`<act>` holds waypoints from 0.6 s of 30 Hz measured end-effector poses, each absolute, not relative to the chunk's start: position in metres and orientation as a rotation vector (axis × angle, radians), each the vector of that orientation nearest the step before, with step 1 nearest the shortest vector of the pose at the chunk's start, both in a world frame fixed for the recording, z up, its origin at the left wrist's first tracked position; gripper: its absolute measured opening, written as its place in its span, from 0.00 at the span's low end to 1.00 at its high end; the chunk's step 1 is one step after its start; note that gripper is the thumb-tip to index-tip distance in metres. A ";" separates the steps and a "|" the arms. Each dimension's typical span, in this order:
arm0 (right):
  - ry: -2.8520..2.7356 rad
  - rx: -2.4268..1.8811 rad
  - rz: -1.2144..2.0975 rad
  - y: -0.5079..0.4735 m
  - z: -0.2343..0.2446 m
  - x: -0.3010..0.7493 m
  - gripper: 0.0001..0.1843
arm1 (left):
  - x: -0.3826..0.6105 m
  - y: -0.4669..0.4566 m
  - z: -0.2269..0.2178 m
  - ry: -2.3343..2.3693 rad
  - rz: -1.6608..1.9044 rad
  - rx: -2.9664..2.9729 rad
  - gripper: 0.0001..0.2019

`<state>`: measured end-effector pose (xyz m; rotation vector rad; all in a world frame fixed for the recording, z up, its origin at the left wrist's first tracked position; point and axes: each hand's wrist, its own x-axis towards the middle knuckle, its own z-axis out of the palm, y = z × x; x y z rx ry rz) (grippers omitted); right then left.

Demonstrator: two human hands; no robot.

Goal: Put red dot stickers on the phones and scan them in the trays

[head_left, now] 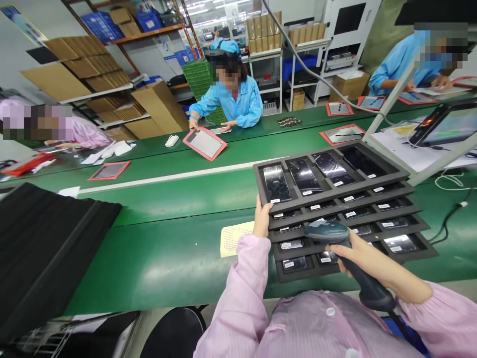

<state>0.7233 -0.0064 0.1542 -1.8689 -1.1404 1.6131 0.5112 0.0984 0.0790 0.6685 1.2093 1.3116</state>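
Observation:
In my right hand (pixel 350 248) is a dark handheld barcode scanner (pixel 328 231), its head pointing left over the front of the stacked trays. The fingers wrap round its handle. My left hand (pixel 262 217) grips the left front corner of the top black foam tray (pixel 328 194). That tray holds several dark glossy phone-like panels (pixel 276 184), each with a small white label. Several more trays (pixel 425 237) lie below it, stepped so that their front rows of labelled panels show. The scanner and my right hand hide part of the lower trays.
A yellow perforated sheet (pixel 234 238) lies left of the trays on the green bench (pixel 164 268). Black foam sheets (pixel 48 248) are piled at left. A tablet-like screen (pixel 447 124) and metal frame post (pixel 395 99) stand at right. Across the bench, a person in blue (pixel 246 102) handles a red-edged tray (pixel 204 144).

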 end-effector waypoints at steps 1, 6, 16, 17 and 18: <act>-1.141 -1.851 1.632 -0.008 0.154 0.713 0.26 | 0.511 0.098 0.080 1.212 1.310 0.670 0.31; -1.156 -1.883 1.657 -0.008 0.152 0.678 0.28 | 0.513 0.097 0.085 1.206 1.286 0.683 0.29; -1.059 -1.858 1.608 -0.007 0.144 0.676 0.26 | 0.512 0.099 0.081 1.192 1.267 0.686 0.30; -1.063 -1.854 1.613 -0.010 0.144 0.676 0.26 | 0.512 0.099 0.082 1.191 1.266 0.688 0.30; -1.059 -1.845 1.627 -0.013 0.144 0.675 0.26 | 0.512 0.099 0.082 1.189 1.265 0.690 0.30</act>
